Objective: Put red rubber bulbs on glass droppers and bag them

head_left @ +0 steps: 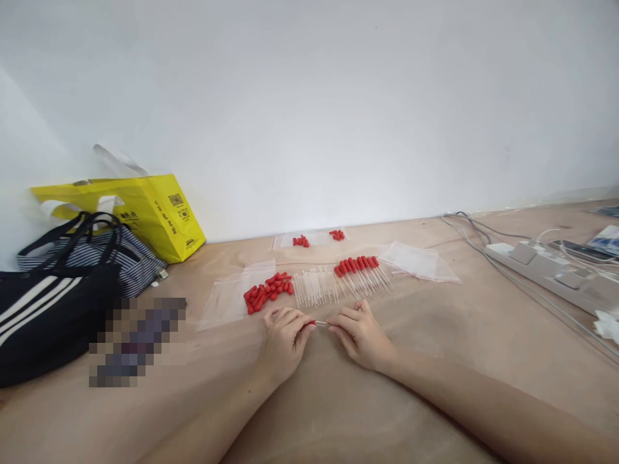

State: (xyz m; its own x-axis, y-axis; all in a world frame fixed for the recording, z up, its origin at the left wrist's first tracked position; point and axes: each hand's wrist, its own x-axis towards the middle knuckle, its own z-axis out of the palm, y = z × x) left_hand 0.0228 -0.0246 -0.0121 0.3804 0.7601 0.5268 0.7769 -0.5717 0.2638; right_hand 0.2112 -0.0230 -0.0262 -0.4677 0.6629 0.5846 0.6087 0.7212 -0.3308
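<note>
My left hand [285, 338] pinches a red rubber bulb [313, 322], most of it hidden by the fingers. My right hand [362, 336] is closed on the other end of a thin clear dropper tube [322, 323], whose near end meets the bulb between the two hands. Just beyond my left hand lies a pile of loose red bulbs [265, 293]. Bare clear tubes [315, 288] lie side by side at the middle. To their right, a row of droppers with red bulbs on their far ends [360, 274] lies slanted.
Plastic zip bags lie at left [220, 303] and right [418, 261]; another bag with bulbs [314, 240] is by the wall. A yellow bag [164, 216] and black bag [58, 316] stand left. A power strip [546, 270] with cables sits right.
</note>
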